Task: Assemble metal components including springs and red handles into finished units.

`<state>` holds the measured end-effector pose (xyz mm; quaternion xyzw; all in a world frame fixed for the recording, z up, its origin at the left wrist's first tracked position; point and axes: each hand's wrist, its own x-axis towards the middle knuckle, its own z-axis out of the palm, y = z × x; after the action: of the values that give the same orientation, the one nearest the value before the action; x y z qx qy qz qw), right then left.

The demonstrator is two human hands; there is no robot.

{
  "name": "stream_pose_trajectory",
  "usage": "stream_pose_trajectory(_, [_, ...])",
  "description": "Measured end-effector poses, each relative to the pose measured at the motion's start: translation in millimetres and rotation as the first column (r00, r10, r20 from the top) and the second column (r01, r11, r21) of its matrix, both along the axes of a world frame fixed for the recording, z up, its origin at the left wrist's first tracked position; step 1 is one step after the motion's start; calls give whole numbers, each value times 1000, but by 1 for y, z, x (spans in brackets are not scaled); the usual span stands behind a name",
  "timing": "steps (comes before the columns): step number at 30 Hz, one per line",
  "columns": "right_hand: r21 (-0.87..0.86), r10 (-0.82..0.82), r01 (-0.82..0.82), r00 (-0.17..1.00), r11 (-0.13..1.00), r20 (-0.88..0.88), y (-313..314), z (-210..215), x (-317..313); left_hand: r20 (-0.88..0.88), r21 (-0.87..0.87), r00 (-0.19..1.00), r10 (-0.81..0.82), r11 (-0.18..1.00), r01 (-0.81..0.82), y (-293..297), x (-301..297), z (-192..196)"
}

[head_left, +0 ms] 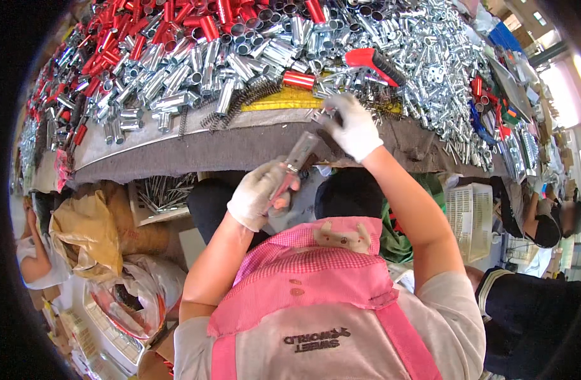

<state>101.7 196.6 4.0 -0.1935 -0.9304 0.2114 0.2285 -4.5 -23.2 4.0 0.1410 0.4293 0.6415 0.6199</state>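
Note:
My left hand (260, 193), in a white glove with bare fingertips, is wrapped round a tube-shaped piece. Its upper end is a shiny silver tube (301, 149), tilted up and to the right; a reddish lower part runs into my palm, mostly hidden. My right hand (355, 130), gloved the same way, is above and to the right of the tube, apart from it, over the near edge of the bench. Its fingers are pinched together by small metal bits (328, 113); what they hold is too small and blurred to name.
Silver tubes (170, 79) and red tubes (122, 41) are heaped across the bench, with small metal parts (430, 76) at the right. Dark coil springs (240, 100) lie near a yellow sheet (284, 100) and a red-and-black handle (374, 64). White crates (469, 218) stand below right; other people are at both sides.

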Motion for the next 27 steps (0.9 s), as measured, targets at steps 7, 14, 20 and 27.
stream_pose_trajectory(7, [437, -97, 3, 977, 899, 191, 0, -5, -14, 122, -1, 979, 163, 986, -164, -4, -8, -16])
stream_pose_trajectory(14, [-99, 324, -331, 943, 939, -73, -48, 44, 3, -84, -102, 983, 163, 980, -171, 0, -1, -5])
stream_pose_trajectory(20, [-86, 270, -260, 955, 962, 124, -64, 51, 5, -297, -133, 946, 126, 976, -171, 4, 7, -1])
stream_pose_trajectory(27, [33, 180, -191, 962, 981, 206, -86, 32, 7, -438, -74, 883, 171, 972, -225, 3, 12, -3])
